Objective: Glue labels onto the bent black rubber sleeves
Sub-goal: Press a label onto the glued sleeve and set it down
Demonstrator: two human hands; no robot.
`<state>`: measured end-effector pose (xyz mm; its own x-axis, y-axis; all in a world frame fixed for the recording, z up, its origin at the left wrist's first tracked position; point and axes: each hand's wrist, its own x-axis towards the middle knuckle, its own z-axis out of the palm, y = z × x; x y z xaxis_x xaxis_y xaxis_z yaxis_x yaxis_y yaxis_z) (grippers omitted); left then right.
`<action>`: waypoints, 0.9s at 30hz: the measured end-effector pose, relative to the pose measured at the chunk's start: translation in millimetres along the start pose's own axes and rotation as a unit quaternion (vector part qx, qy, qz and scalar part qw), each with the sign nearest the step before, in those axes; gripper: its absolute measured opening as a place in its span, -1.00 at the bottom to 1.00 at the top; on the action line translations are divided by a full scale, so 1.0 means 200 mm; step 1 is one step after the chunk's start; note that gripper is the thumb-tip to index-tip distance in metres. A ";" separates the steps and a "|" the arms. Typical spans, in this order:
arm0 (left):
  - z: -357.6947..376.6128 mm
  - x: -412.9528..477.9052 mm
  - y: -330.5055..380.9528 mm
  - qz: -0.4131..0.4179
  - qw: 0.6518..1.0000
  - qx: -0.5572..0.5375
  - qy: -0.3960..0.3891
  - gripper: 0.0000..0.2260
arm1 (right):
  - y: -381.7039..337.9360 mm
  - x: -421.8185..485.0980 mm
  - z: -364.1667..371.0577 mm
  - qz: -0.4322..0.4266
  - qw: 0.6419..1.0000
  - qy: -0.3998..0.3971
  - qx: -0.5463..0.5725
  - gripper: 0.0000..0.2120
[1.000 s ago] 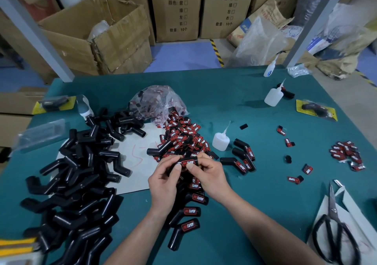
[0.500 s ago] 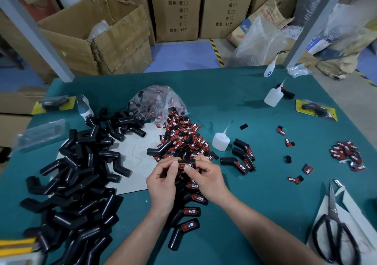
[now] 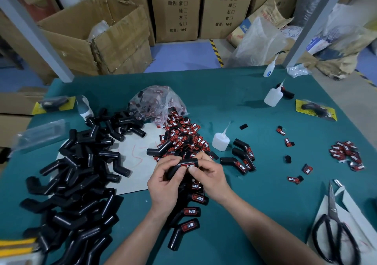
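Head view: the step in hand looks like pressing a label home. Both hands hold one bent black rubber sleeve (image 3: 192, 161) just above the table (image 3: 224, 105), at the near edge of the red label heap (image 3: 183, 140). The left hand (image 3: 165, 185) curls round the sleeve's lower leg. The right hand (image 3: 210, 181) pinches the upper leg, its thumb tip against the red label (image 3: 189, 165) seated there (whether the glue has set cannot be seen). The next move probably calls for firm, even thumb pressure along the label without sliding it. After that, the sleeve would go down with the finished sleeves (image 3: 191, 225) lying nearer, between the forearms. The unlabelled pile (image 3: 71, 183) lies well to the left, and the glue bottle (image 3: 220, 141) stands just right of the heap.
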<state>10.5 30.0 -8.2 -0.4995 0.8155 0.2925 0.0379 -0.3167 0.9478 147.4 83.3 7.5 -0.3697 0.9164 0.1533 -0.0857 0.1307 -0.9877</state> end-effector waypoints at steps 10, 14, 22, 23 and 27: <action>-0.03 0.00 -0.01 0.157 0.982 0.086 -0.058 -0.91 | -0.05 -0.01 0.04 -0.008 1.000 0.001 0.024 -0.89; -0.04 0.01 -0.02 0.210 0.969 0.106 -0.079 -0.88 | -0.06 -0.02 0.04 -0.012 0.999 -0.001 0.030 -0.87; -0.07 0.04 -0.06 0.274 0.948 0.131 -0.096 -0.88 | -0.07 -0.02 0.04 -0.006 0.999 -0.007 0.045 -0.88; -0.08 0.05 -0.06 0.281 0.945 0.135 -0.099 -0.87 | -0.07 -0.02 0.04 -0.005 0.999 -0.007 0.046 -0.88; -0.10 0.05 -0.08 0.302 0.934 0.156 -0.112 -0.87 | -0.07 -0.02 0.04 -0.002 0.999 -0.001 0.050 -0.88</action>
<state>-11.8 34.1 -22.7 -0.1142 0.6257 0.7717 0.5216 -0.6233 0.5826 142.0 73.8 21.3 -0.3701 0.9155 0.1576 -0.1794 0.0960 -0.9791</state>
